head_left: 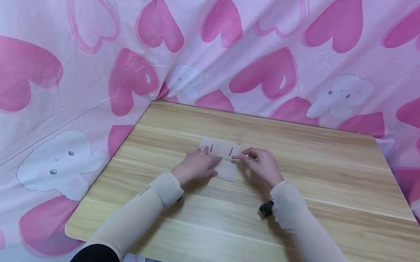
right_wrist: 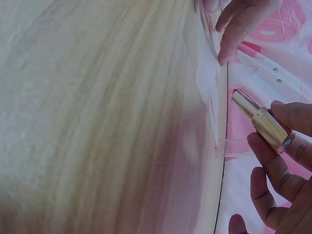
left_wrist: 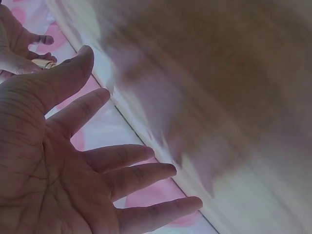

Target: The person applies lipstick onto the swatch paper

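Note:
A thin white sheet of paper [head_left: 226, 172] lies on the table and bears two short dark red strokes [head_left: 231, 151]. My left hand [head_left: 198, 164] rests on the sheet's left part with straight, spread fingers, as the left wrist view also shows. Between thumb and fingers, my right hand [head_left: 264, 166] holds a gold lipstick tube [right_wrist: 265, 126]. Its dark red tip points left, close over the sheet's right edge beside the right-hand stroke. Just behind the sheet lies a small clear cap [head_left: 240, 138].
The wood-grain table [head_left: 319, 187] spreads out on both sides of the sheet. A pink curtain [head_left: 200, 61] printed with hearts and white dogs hangs behind the table and along its sides. A small black device [head_left: 266, 209] sits at my right wrist.

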Tool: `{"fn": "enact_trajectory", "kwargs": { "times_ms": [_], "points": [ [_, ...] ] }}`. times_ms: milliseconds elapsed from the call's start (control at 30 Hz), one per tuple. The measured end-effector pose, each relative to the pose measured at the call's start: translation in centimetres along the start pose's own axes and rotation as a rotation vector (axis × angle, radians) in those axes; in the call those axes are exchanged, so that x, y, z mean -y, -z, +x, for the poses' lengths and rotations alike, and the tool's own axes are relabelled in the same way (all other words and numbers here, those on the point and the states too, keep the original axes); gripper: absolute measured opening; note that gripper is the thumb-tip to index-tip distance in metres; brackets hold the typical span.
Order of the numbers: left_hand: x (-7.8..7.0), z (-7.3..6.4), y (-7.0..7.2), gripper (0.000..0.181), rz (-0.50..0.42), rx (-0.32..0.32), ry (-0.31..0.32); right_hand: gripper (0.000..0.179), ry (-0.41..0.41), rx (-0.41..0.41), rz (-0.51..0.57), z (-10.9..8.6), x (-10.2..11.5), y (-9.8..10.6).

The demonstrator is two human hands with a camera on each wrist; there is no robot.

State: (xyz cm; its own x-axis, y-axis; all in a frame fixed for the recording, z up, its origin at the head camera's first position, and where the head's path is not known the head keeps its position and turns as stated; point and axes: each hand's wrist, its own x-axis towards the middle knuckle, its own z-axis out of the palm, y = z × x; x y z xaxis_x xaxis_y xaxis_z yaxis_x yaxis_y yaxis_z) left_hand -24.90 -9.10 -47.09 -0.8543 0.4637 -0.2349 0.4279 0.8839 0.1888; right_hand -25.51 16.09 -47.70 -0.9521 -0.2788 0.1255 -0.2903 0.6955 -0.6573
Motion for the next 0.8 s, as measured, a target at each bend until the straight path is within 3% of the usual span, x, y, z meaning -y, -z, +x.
{"fn": "enact_trajectory", "kwargs": {
  "times_ms": [200,800],
  "points": [
    [0.2,0.1,-0.5,0.059,0.001,0.025,-0.014,0.021,0.011,0.004,-0.004,-0.1,-0.1,-0.3],
    [0.0,0.4,-0.7,0.057,-0.023,0.054,0.035,0.016,-0.024,0.041,0.015,-0.4,0.5,-1.1]
  ]
}}
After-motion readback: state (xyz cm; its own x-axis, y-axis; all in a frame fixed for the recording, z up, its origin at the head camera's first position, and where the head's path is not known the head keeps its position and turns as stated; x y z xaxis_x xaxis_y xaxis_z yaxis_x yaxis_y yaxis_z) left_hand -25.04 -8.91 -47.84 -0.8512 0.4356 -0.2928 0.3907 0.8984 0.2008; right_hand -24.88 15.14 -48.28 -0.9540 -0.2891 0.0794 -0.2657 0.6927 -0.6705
